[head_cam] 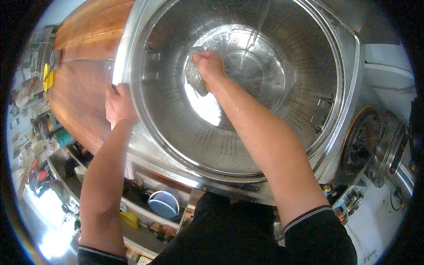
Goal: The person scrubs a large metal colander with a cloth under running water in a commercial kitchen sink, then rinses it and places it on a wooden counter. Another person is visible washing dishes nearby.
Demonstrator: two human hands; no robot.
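Observation:
A large round stainless steel strainer pot (pixel 218 145) with perforated walls and bottom fills the middle of the view. Inside it, my right hand (pixel 210 66) holds a grey-green mesh scrubbing pad (pixel 195 74) against the left part of the bottom. A thin stream of water (pixel 263 23) falls into the pot from the top. The wet bottom (pixel 251 66) shines, and a small reddish speck lies on its right side. Outside the pot, my left hand (pixel 120 104) grips the left edge of the steel sink surround (pixel 145 140) with curled fingers.
A wooden countertop (pixel 86 79) adjoins the steel on the left, with a yellow object (pixel 48 78) at its far edge. Open shelves below hold a blue pail (pixel 164 203) and a yellow bowl (pixel 129 219). Darkened metal cookware (pixel 362 135) stands at the right.

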